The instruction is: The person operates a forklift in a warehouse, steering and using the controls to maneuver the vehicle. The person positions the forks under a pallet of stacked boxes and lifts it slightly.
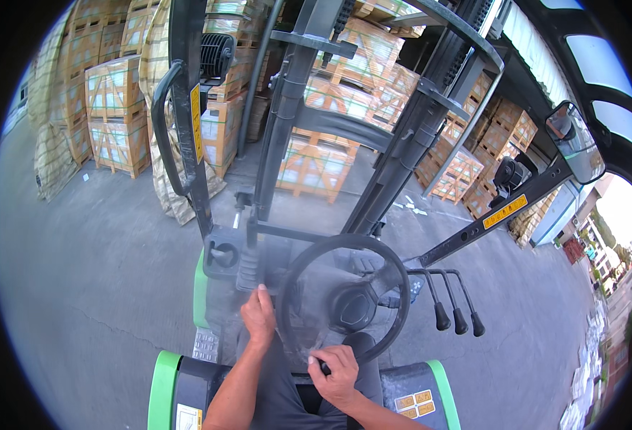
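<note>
I sit in a forklift behind a black steering wheel [343, 294]. My left hand [258, 315] rests at the wheel's left side, fingers reaching up toward a small lever on the column; whether it grips anything is hard to tell. My right hand [337, 373] is closed on the knob at the wheel's lower rim. The mast [309, 143] rises straight ahead.
Three black control levers [455, 315] stand right of the wheel. Stacked wrapped pallets of boxes [119, 115] fill the far left and centre, more pallets [473, 158] at right. A side mirror [574, 140] hangs at upper right. Grey concrete floor [93, 272] lies on both sides.
</note>
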`<state>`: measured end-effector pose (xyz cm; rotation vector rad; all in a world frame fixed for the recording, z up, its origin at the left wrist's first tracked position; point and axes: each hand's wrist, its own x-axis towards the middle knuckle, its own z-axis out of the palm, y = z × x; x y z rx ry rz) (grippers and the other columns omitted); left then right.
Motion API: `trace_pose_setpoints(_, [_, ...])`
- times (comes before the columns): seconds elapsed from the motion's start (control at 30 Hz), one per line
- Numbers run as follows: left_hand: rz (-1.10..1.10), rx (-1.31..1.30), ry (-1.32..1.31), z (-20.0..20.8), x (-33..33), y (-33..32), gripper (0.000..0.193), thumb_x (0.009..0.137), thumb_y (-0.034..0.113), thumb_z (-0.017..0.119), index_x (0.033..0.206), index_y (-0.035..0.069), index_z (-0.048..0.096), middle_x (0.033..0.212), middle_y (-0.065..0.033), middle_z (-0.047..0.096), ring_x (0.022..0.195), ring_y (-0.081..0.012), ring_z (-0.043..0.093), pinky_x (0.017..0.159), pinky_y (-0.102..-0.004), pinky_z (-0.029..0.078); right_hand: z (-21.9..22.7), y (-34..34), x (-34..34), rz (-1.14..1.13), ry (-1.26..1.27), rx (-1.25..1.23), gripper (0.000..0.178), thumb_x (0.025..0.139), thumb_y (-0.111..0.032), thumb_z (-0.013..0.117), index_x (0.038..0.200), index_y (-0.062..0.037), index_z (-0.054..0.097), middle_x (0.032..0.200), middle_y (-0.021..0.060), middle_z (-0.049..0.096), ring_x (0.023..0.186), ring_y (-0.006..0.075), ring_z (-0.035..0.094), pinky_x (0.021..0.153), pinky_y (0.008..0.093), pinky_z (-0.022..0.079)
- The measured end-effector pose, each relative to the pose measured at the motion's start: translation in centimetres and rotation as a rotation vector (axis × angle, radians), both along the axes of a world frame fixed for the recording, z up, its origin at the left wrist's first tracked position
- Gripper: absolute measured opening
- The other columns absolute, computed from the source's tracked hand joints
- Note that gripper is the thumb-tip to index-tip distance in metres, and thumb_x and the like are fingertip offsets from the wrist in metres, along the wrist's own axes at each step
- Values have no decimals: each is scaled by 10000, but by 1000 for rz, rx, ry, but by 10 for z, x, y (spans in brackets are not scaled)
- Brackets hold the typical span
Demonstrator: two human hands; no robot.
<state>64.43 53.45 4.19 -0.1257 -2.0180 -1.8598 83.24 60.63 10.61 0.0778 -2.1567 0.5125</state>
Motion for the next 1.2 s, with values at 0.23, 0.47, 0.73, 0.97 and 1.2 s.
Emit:
trace_pose_setpoints(0.23, [-35, 22, -44, -2, 3, 5, 455, 1056, 286, 488, 782, -47, 633, 590, -219, 580, 531, -396, 571, 547, -492, 418, 5, 5, -1, 57, -22, 24, 205, 729, 1, 774, 911, -68, 710, 821, 48, 676, 757, 245, 643, 689, 366, 492])
trace_pose_setpoints(0.47, [-43, 54, -60, -5, 7, 11, 445, 1059, 276, 493, 800, -64, 614, 573, -172, 524, 505, -245, 483, 527, -442, 397, 6, 23, 15, 91, -53, 23, 226, 727, -14, 792, 928, -76, 711, 861, 34, 696, 789, 233, 661, 711, 359, 500])
trace_pose_setpoints(0.73, [-59, 17, -29, -11, 10, 15, 441, 1070, 266, 466, 851, -82, 625, 615, -158, 568, 550, -236, 472, 551, -430, 393, 13, 27, 21, 69, -33, 2, 196, 757, -37, 803, 932, -69, 722, 871, 41, 690, 828, 235, 666, 748, 362, 530])
trace_pose_setpoints(0.97, [-80, 75, -33, -13, 23, 18, 475, 1081, 288, 468, 840, -102, 595, 609, -115, 519, 593, -174, 418, 542, -428, 354, 26, 34, 44, 78, -23, -28, 189, 779, -69, 804, 949, -81, 723, 881, 31, 685, 857, 230, 666, 769, 352, 527])
trace_pose_setpoints(1.2, [-75, 92, -35, -11, 33, 20, 464, 1086, 285, 473, 795, -68, 554, 607, -79, 465, 594, -146, 391, 528, -402, 328, 18, 70, 68, 9, -46, -25, 186, 754, -33, 798, 918, -72, 717, 874, 48, 700, 827, 247, 671, 750, 373, 522])
